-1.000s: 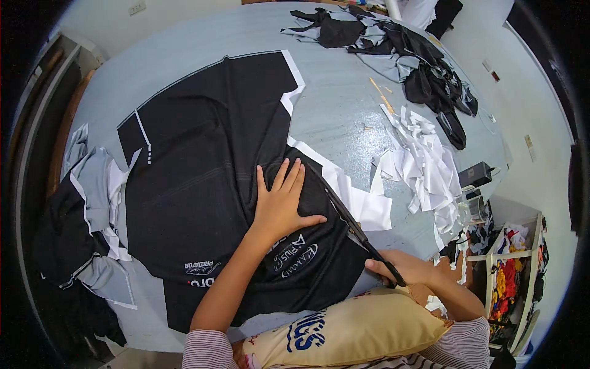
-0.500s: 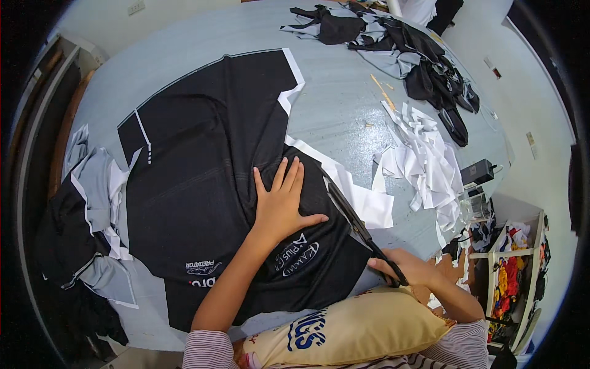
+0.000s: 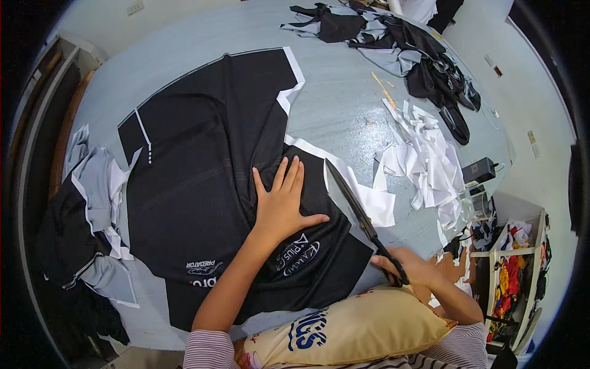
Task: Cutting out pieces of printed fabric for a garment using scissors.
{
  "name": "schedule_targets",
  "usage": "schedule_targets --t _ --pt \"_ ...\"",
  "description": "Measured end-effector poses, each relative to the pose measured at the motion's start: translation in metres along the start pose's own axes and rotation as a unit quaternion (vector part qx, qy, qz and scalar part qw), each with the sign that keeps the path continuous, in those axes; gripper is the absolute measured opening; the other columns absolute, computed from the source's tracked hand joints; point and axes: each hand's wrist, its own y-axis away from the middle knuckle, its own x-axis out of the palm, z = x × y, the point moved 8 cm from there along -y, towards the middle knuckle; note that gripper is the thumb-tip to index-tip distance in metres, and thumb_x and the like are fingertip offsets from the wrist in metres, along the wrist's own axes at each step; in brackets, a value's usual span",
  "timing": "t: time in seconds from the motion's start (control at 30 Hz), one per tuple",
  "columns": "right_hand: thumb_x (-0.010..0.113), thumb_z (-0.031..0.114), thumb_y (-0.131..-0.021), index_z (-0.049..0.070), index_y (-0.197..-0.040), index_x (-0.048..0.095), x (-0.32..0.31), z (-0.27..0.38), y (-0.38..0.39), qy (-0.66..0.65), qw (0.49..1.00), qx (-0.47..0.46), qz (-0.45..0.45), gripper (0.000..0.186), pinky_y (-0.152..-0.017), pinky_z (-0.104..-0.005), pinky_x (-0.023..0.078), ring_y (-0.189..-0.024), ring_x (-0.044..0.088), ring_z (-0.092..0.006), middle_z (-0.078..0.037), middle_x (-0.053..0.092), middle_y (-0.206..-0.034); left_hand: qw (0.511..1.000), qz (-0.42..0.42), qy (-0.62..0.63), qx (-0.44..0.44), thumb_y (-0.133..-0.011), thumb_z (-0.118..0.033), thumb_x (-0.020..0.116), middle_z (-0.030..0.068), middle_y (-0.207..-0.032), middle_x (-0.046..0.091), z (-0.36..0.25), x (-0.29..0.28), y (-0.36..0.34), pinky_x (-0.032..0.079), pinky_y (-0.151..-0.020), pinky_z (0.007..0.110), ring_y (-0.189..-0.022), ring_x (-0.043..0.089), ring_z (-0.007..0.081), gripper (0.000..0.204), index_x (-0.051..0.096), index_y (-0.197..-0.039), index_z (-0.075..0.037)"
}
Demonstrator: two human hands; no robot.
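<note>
A large black fabric panel (image 3: 196,178) with white printed logos lies spread over the table, white margins along parts of its edge. Pressed flat on its right part is my left hand (image 3: 279,206), fingers spread. My right hand (image 3: 409,267) grips the handles of long dark scissors (image 3: 356,206). Their blades point up and to the left, with the tips at the panel's right edge. A white trimmed strip (image 3: 369,200) runs along that edge to the right of the blades, still joined to the panel farther up.
White offcuts (image 3: 421,157) are heaped on the right of the table (image 3: 344,86). Black and grey pieces (image 3: 424,55) lie at the far right, others (image 3: 92,203) at the left edge. A black box (image 3: 478,171) stands at the right rim. A yellow pillow (image 3: 350,326) rests against me.
The scissor blades have swung slightly right, away from the black fabric, and the white strip has shifted a little. My left hand stays in place.
</note>
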Motion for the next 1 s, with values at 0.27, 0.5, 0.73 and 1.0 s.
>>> schedule_targets --t 0.27,0.5,0.73,1.0 --pt "0.046 0.055 -0.093 0.000 -0.084 0.053 -0.009 -0.006 0.015 0.098 0.992 -0.048 0.065 0.056 -0.063 -0.0351 0.043 -0.067 0.055 -0.0217 -0.012 0.055 -0.068 1.000 -0.007 0.007 0.001 -0.062 -0.078 0.060 0.0123 -0.152 0.025 0.001 0.001 0.001 -0.003 -0.107 0.067 -0.143 0.015 0.0254 0.112 0.033 -0.144 -0.005" --pt "0.041 0.056 -0.094 0.002 -0.089 0.053 -0.003 -0.016 0.024 0.132 0.980 -0.074 0.129 0.056 -0.065 -0.0342 0.044 -0.069 0.054 -0.0208 -0.008 0.056 -0.072 1.000 -0.015 0.005 0.009 -0.063 -0.077 0.061 0.0121 -0.152 0.026 -0.001 -0.002 0.001 -0.003 -0.105 0.068 -0.143 0.016 0.0268 0.107 0.037 -0.143 -0.010" --pt "0.040 0.058 -0.094 -0.003 -0.094 0.055 0.006 0.025 0.006 0.091 0.986 -0.050 0.133 0.063 -0.070 -0.0381 0.043 -0.075 0.056 -0.0282 -0.018 0.056 -0.077 1.000 -0.020 0.004 0.012 -0.063 -0.075 0.062 0.0138 -0.151 0.027 0.000 0.001 0.002 -0.003 -0.105 0.069 -0.143 0.017 0.0276 0.108 0.036 -0.143 -0.007" --pt "0.037 0.058 -0.095 0.001 -0.091 0.053 0.014 0.031 -0.006 0.071 0.991 -0.043 0.109 0.060 -0.060 -0.0306 0.044 -0.064 0.054 -0.0158 -0.005 0.052 -0.067 1.000 -0.006 -0.008 -0.015 -0.065 -0.076 0.061 0.0164 -0.152 0.025 0.001 -0.001 0.003 -0.002 -0.105 0.069 -0.143 0.016 0.0302 0.115 0.029 -0.143 0.002"
